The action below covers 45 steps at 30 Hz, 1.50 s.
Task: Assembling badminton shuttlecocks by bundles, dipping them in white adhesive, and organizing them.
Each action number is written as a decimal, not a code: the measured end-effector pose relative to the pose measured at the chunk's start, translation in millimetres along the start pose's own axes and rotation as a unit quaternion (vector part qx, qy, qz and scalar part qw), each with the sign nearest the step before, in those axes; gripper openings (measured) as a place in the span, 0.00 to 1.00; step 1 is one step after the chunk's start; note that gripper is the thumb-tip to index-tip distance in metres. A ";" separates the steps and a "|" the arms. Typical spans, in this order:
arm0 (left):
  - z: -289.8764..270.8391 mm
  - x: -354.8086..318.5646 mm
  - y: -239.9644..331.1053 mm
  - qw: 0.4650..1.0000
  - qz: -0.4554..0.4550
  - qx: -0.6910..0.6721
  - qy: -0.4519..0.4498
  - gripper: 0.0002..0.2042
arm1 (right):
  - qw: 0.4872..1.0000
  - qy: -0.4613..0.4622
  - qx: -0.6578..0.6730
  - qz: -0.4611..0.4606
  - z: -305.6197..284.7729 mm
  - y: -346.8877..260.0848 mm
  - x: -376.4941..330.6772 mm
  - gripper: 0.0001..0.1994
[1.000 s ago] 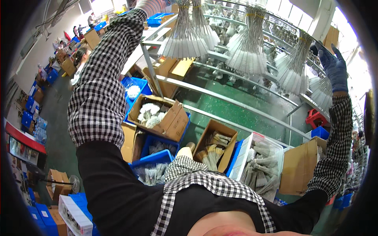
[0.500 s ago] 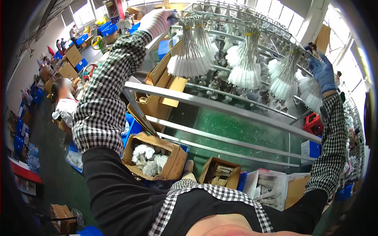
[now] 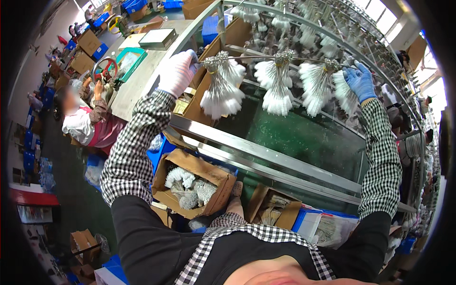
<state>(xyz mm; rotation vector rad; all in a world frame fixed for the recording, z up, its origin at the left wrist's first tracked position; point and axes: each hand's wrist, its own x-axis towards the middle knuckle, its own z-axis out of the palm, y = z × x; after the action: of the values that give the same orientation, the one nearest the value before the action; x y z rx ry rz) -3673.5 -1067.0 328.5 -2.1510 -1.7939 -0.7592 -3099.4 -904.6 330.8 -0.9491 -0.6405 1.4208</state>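
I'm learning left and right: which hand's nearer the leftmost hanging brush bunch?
Left. The left hand is just left of the leftmost bunch; the right hand is at the row's other end.

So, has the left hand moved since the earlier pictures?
Yes, lower in view: the left hand was above the blue crate half a second ago; now it shows below and left of it.

There is one white-gloved left hand, one blue-gloved right hand, one rod, at least four brush clusters on it, two open cardboard boxes before the apron, one green tray and one red handwheel
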 end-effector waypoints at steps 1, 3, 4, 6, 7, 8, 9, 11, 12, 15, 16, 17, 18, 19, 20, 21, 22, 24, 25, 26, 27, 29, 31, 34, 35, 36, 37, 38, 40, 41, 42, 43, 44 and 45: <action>-3.0 -9.6 3.9 1.000 -0.014 0.014 -0.003 0.08 | 1.000 -0.025 -0.008 -0.010 1.9 11.3 13.8 0.19; 1.0 -35.7 7.1 1.000 -0.018 0.010 0.014 0.08 | 0.998 -0.022 0.018 0.051 0.3 23.3 34.9 0.15; -4.9 -49.2 6.5 0.999 -0.031 0.033 0.008 0.08 | 0.997 -0.029 0.018 0.067 8.7 35.6 40.3 0.14; -9.1 -67.7 15.8 0.998 -0.057 0.012 0.008 0.08 | 0.997 -0.044 -0.006 0.062 18.8 52.1 46.0 0.11; -17.3 -76.7 21.6 0.998 -0.066 0.013 0.010 0.08 | 0.997 -0.045 -0.005 0.066 27.7 58.6 48.4 0.11; -29.0 -83.5 26.8 0.995 -0.090 0.028 0.008 0.08 | 0.995 -0.057 -0.003 0.078 40.3 64.8 51.2 0.11; -32.7 -89.9 31.3 0.993 -0.114 0.036 0.006 0.08 | 0.994 -0.064 -0.006 0.088 48.7 69.9 53.1 0.10; -39.9 -105.8 38.8 0.991 -0.125 0.048 0.018 0.08 | 0.994 -0.065 -0.003 0.088 60.3 78.4 57.5 0.11; -41.9 -113.4 42.8 0.990 -0.130 0.043 0.031 0.08 | 0.991 -0.092 -0.012 0.094 63.2 80.5 64.1 0.08; -52.3 -134.8 50.3 0.981 -0.182 0.001 0.064 0.08 | 0.987 -0.119 -0.019 0.110 91.0 94.8 64.1 0.06; -52.4 -134.2 53.5 0.980 -0.187 -0.006 0.067 0.08 | 0.988 -0.110 -0.035 0.099 96.9 96.7 69.6 0.08; -53.0 -138.5 48.5 0.978 -0.192 -0.023 0.074 0.08 | 0.989 -0.104 -0.048 0.090 105.5 100.4 75.0 0.10; -56.4 -141.1 48.2 0.974 -0.214 -0.048 0.057 0.09 | 0.989 -0.105 -0.045 0.098 112.9 102.5 79.1 0.11; -61.1 -143.3 49.2 0.968 -0.238 -0.074 0.040 0.09 | 0.988 -0.105 -0.048 0.098 121.1 103.8 78.9 0.11; -59.5 -147.6 45.1 0.961 -0.250 -0.114 0.041 0.10 | 0.987 -0.120 -0.051 0.091 128.7 103.7 77.1 0.11; -60.6 -147.0 43.9 0.960 -0.251 -0.115 0.042 0.10 | 0.986 -0.134 -0.054 0.084 135.7 104.2 76.4 0.11; -61.9 -141.4 46.1 0.960 -0.241 -0.139 0.036 0.10 | 0.987 -0.125 -0.058 0.081 139.5 101.7 82.1 0.12; -65.4 -136.0 50.7 0.951 -0.247 -0.183 0.015 0.10 | 0.985 -0.134 -0.056 0.089 148.9 103.5 96.4 0.07; -61.8 -136.9 48.8 0.949 -0.248 -0.194 0.020 0.10 | 0.984 -0.144 -0.048 0.098 153.9 102.0 99.8 0.05; -62.7 -141.8 48.6 0.952 -0.239 -0.191 0.015 0.10 | 0.990 -0.105 -0.050 0.082 172.1 111.8 84.6 0.05; -64.1 -145.7 49.1 0.955 -0.229 -0.189 0.009 0.10 | 0.986 -0.128 -0.061 0.092 171.6 121.0 96.8 0.05; -60.5 -145.5 45.9 0.952 -0.230 -0.201 0.003 0.10 | 0.984 -0.133 -0.074 0.090 183.2 119.9 98.7 0.05; -59.1 -144.3 45.4 0.946 -0.235 -0.222 0.021 0.10 | 0.985 -0.123 -0.085 0.084 195.8 125.8 111.2 0.09; -56.9 -149.2 43.8 0.937 -0.249 -0.245 0.015 0.10 | 0.984 -0.131 -0.091 0.075 206.8 137.4 124.2 0.09; -56.3 -148.4 45.8 0.933 -0.248 -0.258 0.017 0.11 | 0.984 -0.132 -0.094 0.072 211.7 141.1 128.0 0.09; -55.9 -148.4 46.6 0.937 -0.245 -0.250 0.019 0.12 | 0.984 -0.137 -0.090 0.069 217.3 144.8 132.2 0.09; -55.8 -149.8 47.1 0.939 -0.242 -0.242 0.020 0.13 | 0.984 -0.135 -0.090 0.068 222.2 148.6 135.4 0.09; -59.2 -152.3 46.9 0.920 -0.263 -0.292 0.003 0.13 | 0.985 -0.130 -0.095 0.053 227.4 152.5 138.4 0.09; -56.6 -154.9 46.8 0.924 -0.261 -0.280 0.011 0.12 | 0.986 -0.131 -0.100 0.037 241.1 159.0 144.7 0.08; -55.8 -156.8 47.3 0.928 -0.261 -0.266 0.020 0.11 | 0.985 -0.133 -0.099 0.039 249.5 163.2 147.4 0.08; -55.9 -159.1 47.8 0.937 -0.255 -0.239 -0.001 0.11 | 0.985 -0.132 -0.110 0.031 258.2 168.2 150.0 0.08; -54.8 -159.8 47.0 0.936 -0.256 -0.241 -0.004 0.12 | 0.984 -0.129 -0.122 0.022 266.5 172.2 154.9 0.07; -55.6 -157.0 48.0 0.946 -0.243 -0.216 -0.010 0.12 | 0.983 -0.132 -0.129 0.017 275.4 176.1 160.1 0.07; -56.1 -154.2 49.0 0.954 -0.230 -0.191 -0.015 0.12 | 0.982 -0.134 -0.129 0.017 284.7 179.9 165.4 0.07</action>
<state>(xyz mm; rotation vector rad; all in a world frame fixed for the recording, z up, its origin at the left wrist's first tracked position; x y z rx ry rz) -3656.6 -1235.2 300.9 -1.9684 -2.3666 -1.2782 -3420.4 -713.6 295.5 -0.9795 -1.0325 1.5360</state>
